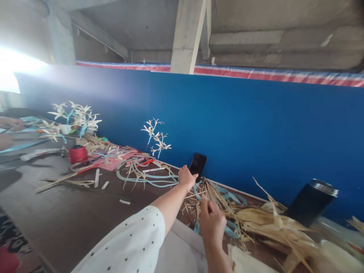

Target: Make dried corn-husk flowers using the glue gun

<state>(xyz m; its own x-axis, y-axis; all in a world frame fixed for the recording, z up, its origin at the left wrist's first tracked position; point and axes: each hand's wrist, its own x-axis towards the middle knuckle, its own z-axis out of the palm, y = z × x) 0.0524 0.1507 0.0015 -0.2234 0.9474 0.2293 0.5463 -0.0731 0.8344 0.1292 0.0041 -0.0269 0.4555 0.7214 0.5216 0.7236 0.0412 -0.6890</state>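
Two hands reach over the table (57, 220): the left hand (186, 176) at the one black phone (198, 164) leaning on the blue board, the right hand (212, 222) by the single heap of dried husk strips (270, 223). I count one red spool of thread (78, 154), one dark flask (311, 201), and one small standing spray of straw flowers (156, 138). One bigger bunch of straw flowers (74, 117) stands further left, too tangled to count bloom by bloom.

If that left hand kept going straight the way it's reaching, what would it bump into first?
Most likely the black phone leaning against the blue wall panel. The left hand is already right at its lower edge, perhaps touching; depth is hard to judge from this view.
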